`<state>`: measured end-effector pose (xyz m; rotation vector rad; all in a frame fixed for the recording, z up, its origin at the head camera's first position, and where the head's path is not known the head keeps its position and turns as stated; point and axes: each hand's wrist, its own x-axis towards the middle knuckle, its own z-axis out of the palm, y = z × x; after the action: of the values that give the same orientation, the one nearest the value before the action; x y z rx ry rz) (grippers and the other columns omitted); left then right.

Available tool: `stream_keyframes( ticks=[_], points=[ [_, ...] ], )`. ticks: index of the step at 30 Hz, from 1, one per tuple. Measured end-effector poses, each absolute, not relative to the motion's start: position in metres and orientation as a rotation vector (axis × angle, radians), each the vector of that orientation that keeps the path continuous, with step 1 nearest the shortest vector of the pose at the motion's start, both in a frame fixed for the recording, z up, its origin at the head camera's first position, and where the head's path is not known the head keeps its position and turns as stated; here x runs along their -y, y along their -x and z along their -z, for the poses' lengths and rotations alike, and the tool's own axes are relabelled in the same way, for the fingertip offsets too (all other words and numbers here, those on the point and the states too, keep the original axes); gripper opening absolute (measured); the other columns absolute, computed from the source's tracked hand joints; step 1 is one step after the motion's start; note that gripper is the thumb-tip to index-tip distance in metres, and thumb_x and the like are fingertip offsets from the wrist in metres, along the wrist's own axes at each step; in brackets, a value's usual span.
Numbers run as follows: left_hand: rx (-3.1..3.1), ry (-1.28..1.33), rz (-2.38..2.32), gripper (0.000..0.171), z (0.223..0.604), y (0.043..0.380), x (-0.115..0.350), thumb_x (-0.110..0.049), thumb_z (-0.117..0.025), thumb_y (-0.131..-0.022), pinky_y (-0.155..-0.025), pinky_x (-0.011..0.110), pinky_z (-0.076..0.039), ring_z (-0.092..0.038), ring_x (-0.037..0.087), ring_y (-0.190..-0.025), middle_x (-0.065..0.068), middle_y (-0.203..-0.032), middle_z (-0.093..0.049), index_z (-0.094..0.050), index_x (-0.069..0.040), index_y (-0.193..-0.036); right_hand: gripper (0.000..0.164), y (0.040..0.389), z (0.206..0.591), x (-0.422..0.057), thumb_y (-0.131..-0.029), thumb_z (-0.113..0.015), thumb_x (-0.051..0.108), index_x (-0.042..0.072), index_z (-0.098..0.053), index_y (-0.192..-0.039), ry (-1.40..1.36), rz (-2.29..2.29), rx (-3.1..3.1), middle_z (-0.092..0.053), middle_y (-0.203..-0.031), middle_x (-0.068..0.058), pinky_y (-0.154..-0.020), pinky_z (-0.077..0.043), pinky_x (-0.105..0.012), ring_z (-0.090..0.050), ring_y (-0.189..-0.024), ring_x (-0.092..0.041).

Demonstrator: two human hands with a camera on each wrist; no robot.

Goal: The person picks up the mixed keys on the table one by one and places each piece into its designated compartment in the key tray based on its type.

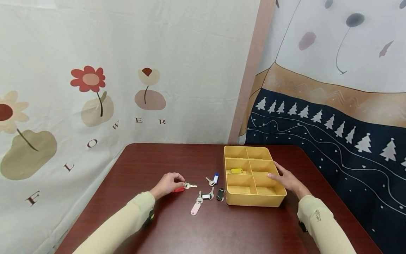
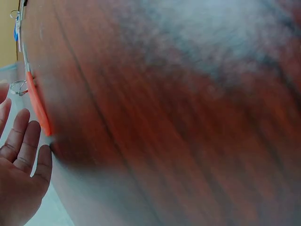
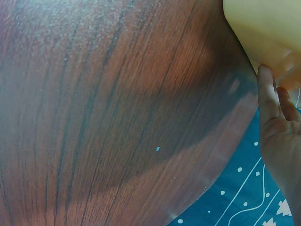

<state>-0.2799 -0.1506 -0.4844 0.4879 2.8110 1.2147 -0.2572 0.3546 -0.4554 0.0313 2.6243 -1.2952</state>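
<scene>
On the table lies a key with a red tag (image 1: 178,189), its metal ring sticking up in the left wrist view. My left hand (image 1: 168,185) is right over it, fingers loosely bent and spread, thumb and fingertips close to the ring (image 2: 19,87) and tag. A yellow six-compartment organizer box (image 1: 257,200) stands to the right. My right hand (image 1: 289,181) holds its right wall, thumb over the rim and fingers along the outside. Inside the middle-left compartment is a yellow key tag (image 1: 236,170).
Between hand and box lie several tagged keys: a blue tag (image 1: 216,178), a black tag (image 1: 220,194), a white-labelled dark tag (image 1: 206,196) and a pink tag (image 1: 195,209). The dark red wooden table (image 1: 177,155) meets printed cloth walls at its back and right.
</scene>
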Motion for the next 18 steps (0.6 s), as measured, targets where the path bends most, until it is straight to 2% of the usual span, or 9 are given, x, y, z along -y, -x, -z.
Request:
stream_keyframes(
  ticks=[10,18],
  points=[
    [-2.87,-0.58,-1.191,0.005,0.4882,0.2795,0.1475,-0.008,-0.077,-0.081,-0.078,0.033,-0.047,-0.058,0.013,-0.079,-0.005,-0.082,-0.067,-0.073,-0.01,-0.081,0.09,0.2562,0.4558,-0.3552,-0.098,-0.06,0.043,0.012,-0.003,-0.16,-0.008,1.321,-2.616,-0.014,-0.158,-0.031,-0.109,-0.025,-0.064,-0.025,-0.14,-0.05],
    [-2.937,-0.642,-1.093,0.007,0.4894,0.2812,0.1459,-0.009,-0.076,-0.082,-0.079,0.036,-0.047,-0.058,0.015,-0.08,-0.006,-0.08,-0.066,-0.074,-0.013,-0.077,0.09,0.2571,0.4563,-0.3555,-0.098,-0.06,0.044,0.011,-0.004,-0.16,-0.004,1.303,-2.634,-0.016,-0.157,-0.032,-0.109,-0.024,-0.064,-0.026,-0.139,-0.05]
  ],
)
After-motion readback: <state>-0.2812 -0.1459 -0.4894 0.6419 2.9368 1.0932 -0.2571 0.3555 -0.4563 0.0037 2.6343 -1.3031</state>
